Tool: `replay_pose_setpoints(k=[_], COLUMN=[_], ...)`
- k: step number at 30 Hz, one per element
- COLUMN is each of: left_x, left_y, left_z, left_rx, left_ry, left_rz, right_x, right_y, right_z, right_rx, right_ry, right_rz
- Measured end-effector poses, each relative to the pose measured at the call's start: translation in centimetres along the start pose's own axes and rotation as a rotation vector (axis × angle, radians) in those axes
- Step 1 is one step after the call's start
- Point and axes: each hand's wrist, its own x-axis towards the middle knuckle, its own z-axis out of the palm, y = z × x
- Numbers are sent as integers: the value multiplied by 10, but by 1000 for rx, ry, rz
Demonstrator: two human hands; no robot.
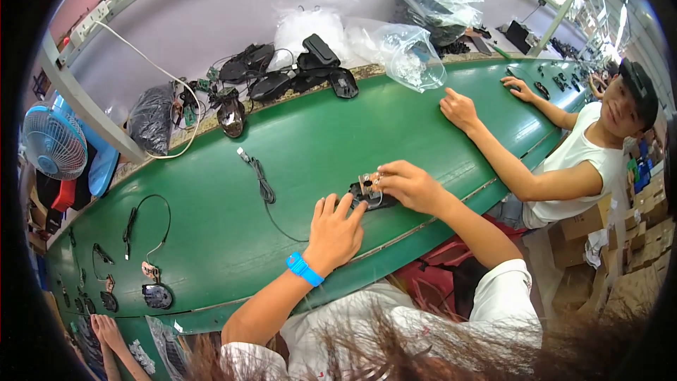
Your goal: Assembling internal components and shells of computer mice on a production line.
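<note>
At the centre of the frame, on a green table, a black shell lies between a person's two bare hands. The right hand, coming from the lower right, has its thumb and fingers drawn close, pinching a small copper-coloured board over the shell. The left hand, with a blue wristband behind it, reaches up from the lower centre, its fingers slightly spread and their tips at the shell's left side; I cannot tell whether they grip it. Left of that hand, a dark cable lies bundled, its thin end running toward the wrist. At lower left, another shell sits with its own cable. Black mice and clear bags line the table's far edge at upper centre. A blue fan stands at far left. On the right, a co-worker in a black cap and white top has both hands over the table.
</note>
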Motion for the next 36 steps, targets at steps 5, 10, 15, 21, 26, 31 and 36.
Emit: replay_pose_setpoints(k=[5,10,15,21,26,31,36], left_x=[-2,3,4,5,5,2,2], left_y=[-4,-3,-3,-4,-11,-12,-12], left_z=[-4,0,1,0,0,-6,-7], left_rx=[35,27,31,27,-121,-230,-179], left_ry=[-12,-36,-31,-32,-28,-55,-103], left_rz=[10,-5,7,-2,9,-56,-27], right_x=[0,3,1,-1,-3,-6,-6], right_y=[1,1,-5,-9,-11,-26,-28], right_z=[2,-1,-2,-1,-4,-6,-2], right_rx=[32,-1,-17,-86,-140,-267,-303], right_ry=[-57,-84,-158,-281,-326,-366,-388], right_rz=[-59,-114,-89,-9,-12,-14,16])
